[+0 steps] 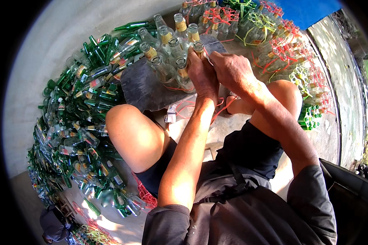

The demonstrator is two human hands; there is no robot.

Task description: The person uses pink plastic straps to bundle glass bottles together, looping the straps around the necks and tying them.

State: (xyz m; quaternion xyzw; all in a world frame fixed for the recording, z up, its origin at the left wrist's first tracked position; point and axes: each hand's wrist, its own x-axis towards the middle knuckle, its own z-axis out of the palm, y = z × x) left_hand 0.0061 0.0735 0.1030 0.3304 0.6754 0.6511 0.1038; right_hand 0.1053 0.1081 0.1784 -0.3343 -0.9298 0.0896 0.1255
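A group of clear glass bottles (165, 71), several with yellow labels on their necks, stands upright on a dark slab (137, 85). Red strapping runs around the base of the group. My left hand (202, 75) has its fingers wrapped at the neck of the nearest right-hand bottle (198, 47). Close beside it, my right hand (235, 71) is closed, its fingertips at a red strap by that neck; what exactly it grips is hidden. Loose red strands (188, 112) lie between my bare knees, below the slab.
A large heap of green and clear bottles (86, 134) covers the left side. Bundles of bottles (261, 28) tied with red and yellow-green strapping stand along the back and right, near a blue sheet (315, 10). Red tangled strapping (145, 192) lies by my left leg.
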